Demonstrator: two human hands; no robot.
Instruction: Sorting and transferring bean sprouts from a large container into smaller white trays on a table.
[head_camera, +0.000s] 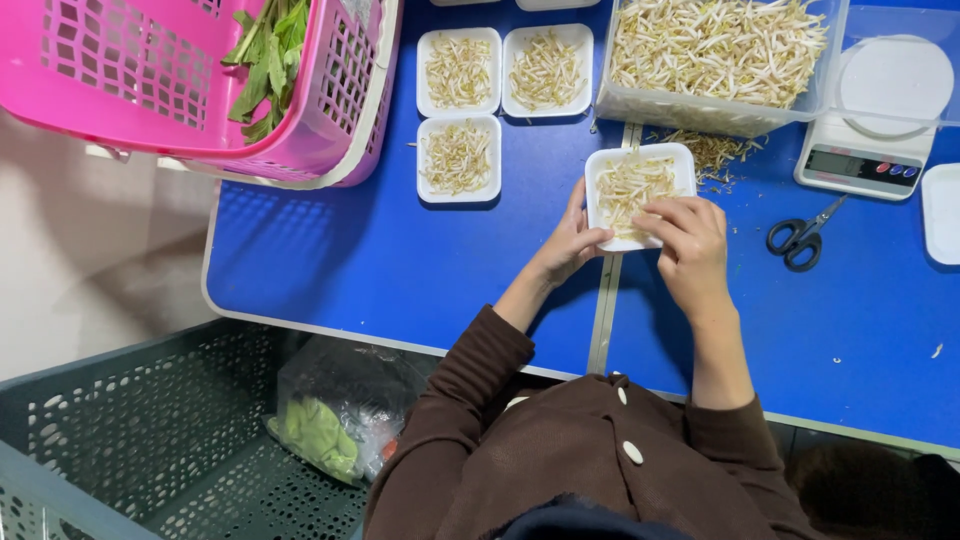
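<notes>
Holding a small white foam tray of pale bean sprouts (632, 190) from both sides, the left hand (568, 243) has its grip clamped on the tray's left edge, thumb on the rim, while the right hand (690, 240) covers the lower right corner, its fingers curled over the sprouts, so that corner is hidden. The tray sits on the blue surface (380, 260), straddling a pale seam between two panels, just in front of a large clear plastic tub heaped with bean sprouts (715, 55), whose top is cut off by the frame. Loose sprouts (715, 152) lie scattered between tub and tray. To the left, three more filled white foam trays (458, 155) stand close together, well apart from the hands. To the right are black-handled scissors (803, 238) and a white digital kitchen scale (878, 115), partly veiled by a clear lid. A pink plastic basket holding green leaves (180, 85) overhangs the far left corner. Below the surface, a dark green perforated crate (130, 440) holds a clear bag (340, 405) whose contents are hard to make out.
</notes>
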